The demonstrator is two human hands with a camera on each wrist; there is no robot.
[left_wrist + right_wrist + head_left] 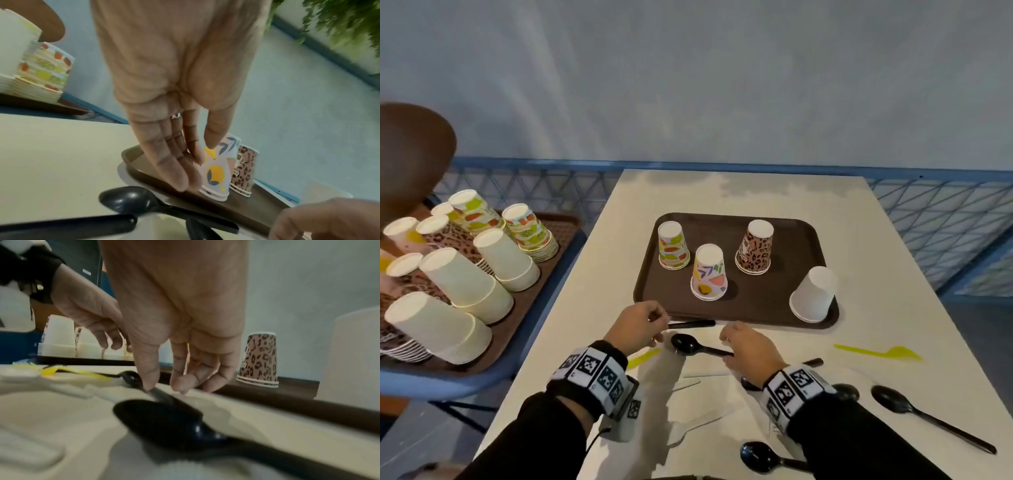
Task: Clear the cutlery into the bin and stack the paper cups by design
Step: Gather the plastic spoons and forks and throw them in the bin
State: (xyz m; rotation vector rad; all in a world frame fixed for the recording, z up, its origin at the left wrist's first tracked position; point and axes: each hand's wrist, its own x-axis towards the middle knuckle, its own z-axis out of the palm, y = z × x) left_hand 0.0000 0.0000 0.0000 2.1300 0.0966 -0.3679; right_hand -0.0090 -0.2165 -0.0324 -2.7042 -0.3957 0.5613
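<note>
A black spoon (686,343) lies on the white table (774,195) just in front of the brown tray (743,310). My right hand (727,347) pinches its handle between thumb and fingers; the right wrist view shows the fingertips (151,386) on the handle. My left hand (659,329) hovers left of the spoon's bowl (127,200), fingers (174,170) straight and holding nothing, beside a black handle (691,323) against the tray's edge. On the tray, upside down, stand a fruit-print cup (673,245), a pastel leaf cup (709,272), a leopard cup (754,246) and a plain white cup (813,294).
More cutlery lies on the near table: a yellow fork (876,351), black spoons (928,421) (767,457), white pieces (698,425). To the left, a second brown tray (558,222) carries several stacks of white, fruit and leopard cups (465,284). A blue mesh rail (945,219) borders the table.
</note>
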